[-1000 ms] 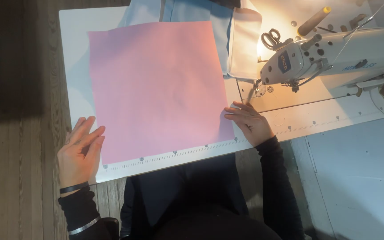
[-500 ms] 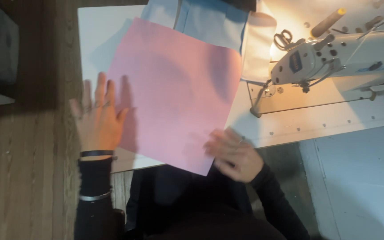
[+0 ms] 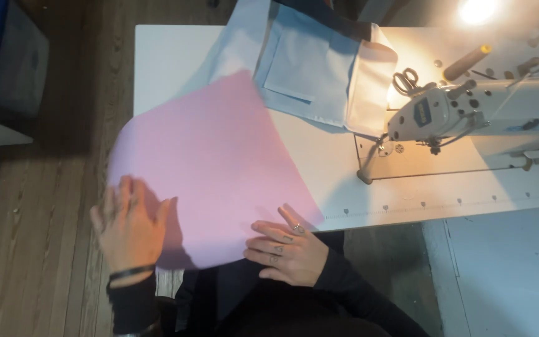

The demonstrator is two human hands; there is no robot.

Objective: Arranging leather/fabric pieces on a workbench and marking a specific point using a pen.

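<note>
Rotated leftward, pink sheet (image 3: 213, 168) points a corner upward, apparently; both hands' fingers spread flat.

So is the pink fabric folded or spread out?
Spread out: the pink fabric lies as one flat sheet, overhanging the table, both hands flat on it.

bare white table (image 3: 163, 68) left, sewing machine (image 3: 469, 109) and scissors (image 3: 405, 81) blocking right
</note>
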